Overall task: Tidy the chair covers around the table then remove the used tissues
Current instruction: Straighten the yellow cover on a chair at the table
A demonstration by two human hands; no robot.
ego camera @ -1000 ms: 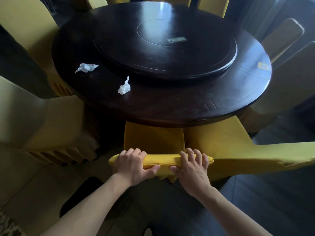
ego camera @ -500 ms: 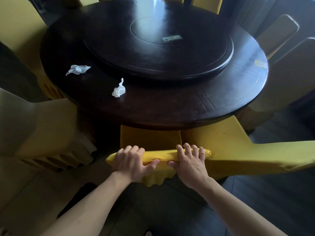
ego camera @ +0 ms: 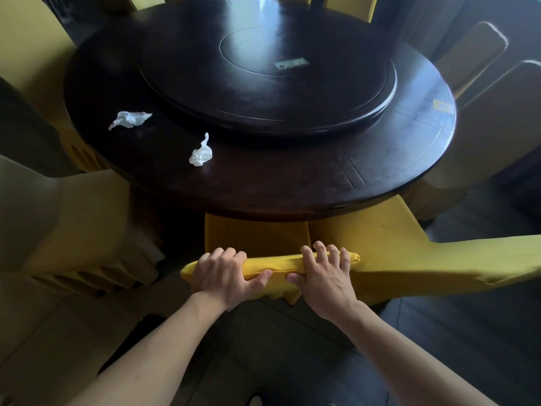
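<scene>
Directly below me a chair in a yellow cover (ego camera: 257,238) is pushed under the dark round table (ego camera: 292,189). My left hand (ego camera: 224,272) grips the left part of its top edge, fingers over the far side and thumb on the near side. On the right part of that edge my right hand (ego camera: 323,275) grips the cover the same way, fingers spread. Some cover cloth hangs bunched below the edge between my thumbs. Two crumpled white tissues lie on the table's left side: one tissue (ego camera: 130,119) further left, the other tissue (ego camera: 201,153) nearer me.
A raised turntable (ego camera: 351,106) fills the table's middle, with a small card (ego camera: 291,64) on it. A yellow tag (ego camera: 443,106) sits at the right rim. Covered chairs ring the table: one on my left (ego camera: 73,224), one on my right (ego camera: 409,259), others behind.
The view has shifted a little. Both hands keep hold of the chair's top edge, and the cloth bunched below it hangs lower than a second ago. The tissues have not moved on the table.
</scene>
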